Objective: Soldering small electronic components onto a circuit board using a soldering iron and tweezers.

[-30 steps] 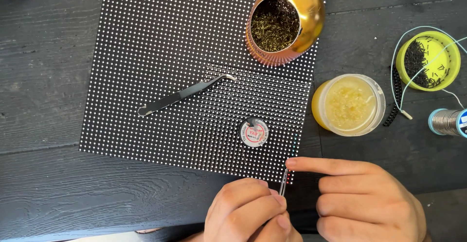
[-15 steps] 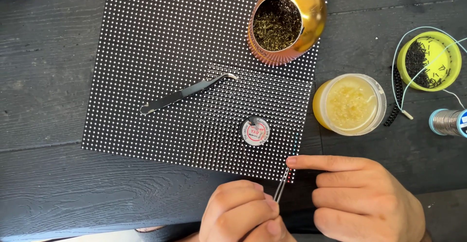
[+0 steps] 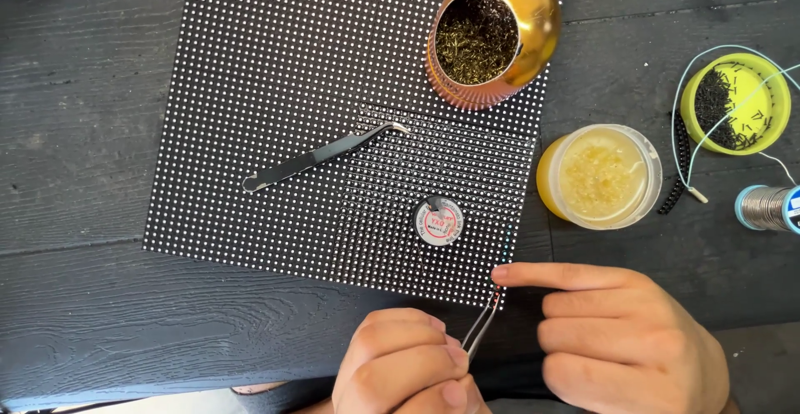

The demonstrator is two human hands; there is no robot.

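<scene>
- At the dotted panel's (image 3: 275, 72) lower right corner, the left hand (image 3: 404, 368) pinches slim tweezers (image 3: 482, 324), tips on the edge; little has changed since earlier.
- Right hand (image 3: 621, 331) keeps its forefinger extended to that corner, other fingers curled, holding nothing.
- Right of the panel: a jar (image 3: 602, 177) of yellow paste; on it, a gold cup (image 3: 492, 35) of brass wool.

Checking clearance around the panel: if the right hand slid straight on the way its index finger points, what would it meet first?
The right hand points left along the panel edge. First in line are the tweezers' tips, just below the fingertip; depth is unclear, so it might pass over them.
</scene>
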